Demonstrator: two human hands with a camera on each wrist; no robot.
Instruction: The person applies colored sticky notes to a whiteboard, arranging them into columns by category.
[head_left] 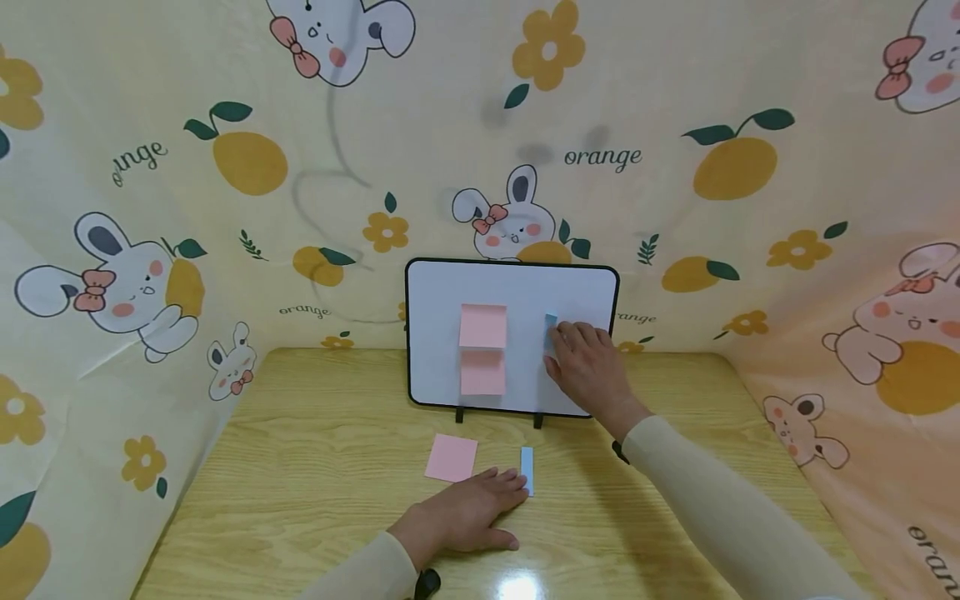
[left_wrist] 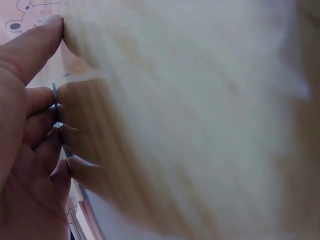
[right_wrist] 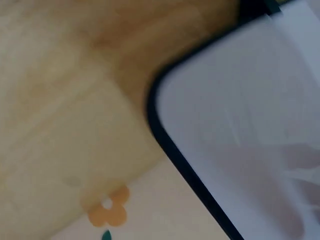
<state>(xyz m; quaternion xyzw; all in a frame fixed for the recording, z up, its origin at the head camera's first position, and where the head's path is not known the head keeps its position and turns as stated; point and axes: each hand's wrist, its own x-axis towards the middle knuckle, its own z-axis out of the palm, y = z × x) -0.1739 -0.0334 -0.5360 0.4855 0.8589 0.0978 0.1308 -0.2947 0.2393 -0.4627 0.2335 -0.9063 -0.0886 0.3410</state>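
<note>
A framed whiteboard (head_left: 517, 333) stands on the table with two pink sticky notes (head_left: 483, 325) on it, one above the other. On the board's right side is a narrow blue strip (head_left: 551, 321), partly covered by the fingers of my right hand (head_left: 592, 367), which touch it against the board. My left hand (head_left: 468, 512) lies palm down with fairly straight fingers, their tips at a second blue strip (head_left: 527, 467) on the table. Fingers (left_wrist: 42, 102) meet that strip's edge in the left wrist view. A loose pink sticky note (head_left: 452, 457) lies beside this hand.
The wooden table (head_left: 322, 467) backs onto a patterned cloth (head_left: 450, 125) that also rises on both sides. Small black feet (head_left: 537, 421) support the board. Its dark rim (right_wrist: 190, 175) crosses the right wrist view, where no hand shows directly.
</note>
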